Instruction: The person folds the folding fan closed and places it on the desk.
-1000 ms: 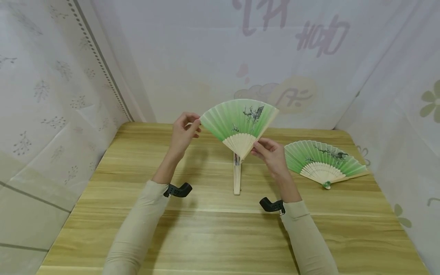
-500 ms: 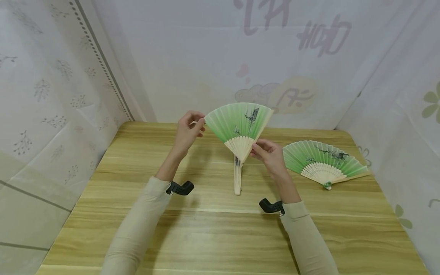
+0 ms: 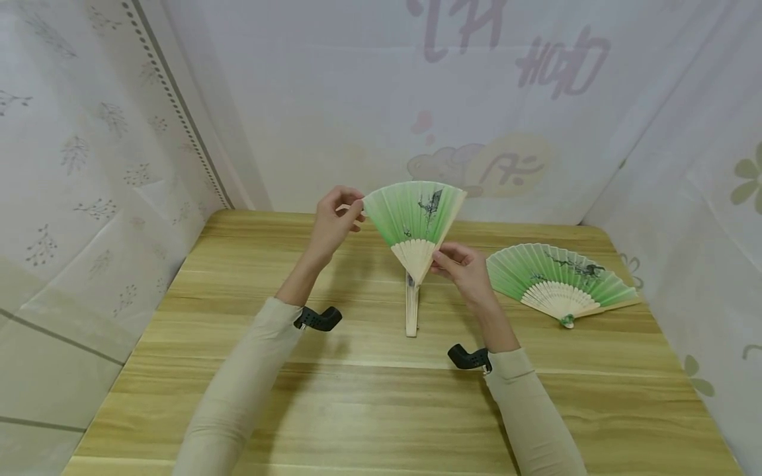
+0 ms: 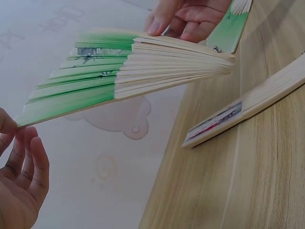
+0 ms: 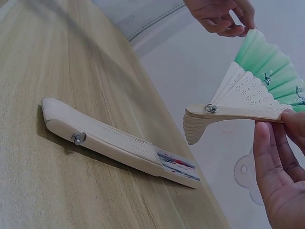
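Two pinches on raised green fan (image 3: 407, 215) — left hand (image 3: 331, 228) at top corner, right hand (image 3: 470, 273) lower on opposite edge — likely controlling its spread.

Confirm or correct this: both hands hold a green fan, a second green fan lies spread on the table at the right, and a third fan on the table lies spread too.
Wrong on one point: the third fan lies folded, as the head view shows. The held fan and the second green fan are as you say.
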`<state>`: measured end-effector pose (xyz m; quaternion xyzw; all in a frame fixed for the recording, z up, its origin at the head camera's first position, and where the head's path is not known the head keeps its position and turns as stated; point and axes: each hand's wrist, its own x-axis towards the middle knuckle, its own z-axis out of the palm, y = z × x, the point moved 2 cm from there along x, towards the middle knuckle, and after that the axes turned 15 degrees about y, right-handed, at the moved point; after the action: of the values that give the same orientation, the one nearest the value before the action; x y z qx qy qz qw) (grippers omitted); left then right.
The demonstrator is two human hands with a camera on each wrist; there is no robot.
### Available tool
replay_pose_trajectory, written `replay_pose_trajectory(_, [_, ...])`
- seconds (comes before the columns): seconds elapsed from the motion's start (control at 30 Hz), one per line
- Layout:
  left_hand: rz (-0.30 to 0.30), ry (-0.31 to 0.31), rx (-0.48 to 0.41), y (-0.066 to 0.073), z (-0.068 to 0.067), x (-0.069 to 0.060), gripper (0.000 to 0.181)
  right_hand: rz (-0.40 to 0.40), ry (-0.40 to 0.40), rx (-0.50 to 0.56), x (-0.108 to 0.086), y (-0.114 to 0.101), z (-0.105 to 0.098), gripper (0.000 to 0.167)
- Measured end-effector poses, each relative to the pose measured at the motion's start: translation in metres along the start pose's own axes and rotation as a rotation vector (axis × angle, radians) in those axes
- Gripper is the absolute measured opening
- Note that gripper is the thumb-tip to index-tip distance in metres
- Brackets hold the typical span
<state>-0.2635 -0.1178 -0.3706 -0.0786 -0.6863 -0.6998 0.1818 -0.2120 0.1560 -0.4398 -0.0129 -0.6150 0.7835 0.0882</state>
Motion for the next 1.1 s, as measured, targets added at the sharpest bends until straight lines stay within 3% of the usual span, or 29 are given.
replay_pose_trajectory(0.37, [-0.025,-0.03,-0.038,0.003,0.011,0.001,0.021,-0.008,-0.005,-0.017,0.0,0.002,-0.002,0.025])
replay_pose_trajectory(0.7, [-0.008,-0.044,-0.042,0.032,0.018,-0.009,0.02,-0.018,0.007,-0.001,-0.001,0.002,-0.002,0.025])
replay_pose_trajectory(1.0, [-0.011,-0.048,-0.039,0.03,0.023,-0.009,0.019,-0.032,0.017,-0.015,-0.001,0.003,-0.002,0.025])
replay_pose_trajectory(1.1, [-0.002,-0.05,-0.04,0.018,0.026,-0.005,0.018,-0.028,0.025,-0.012,-0.001,0.003,-0.002,0.024])
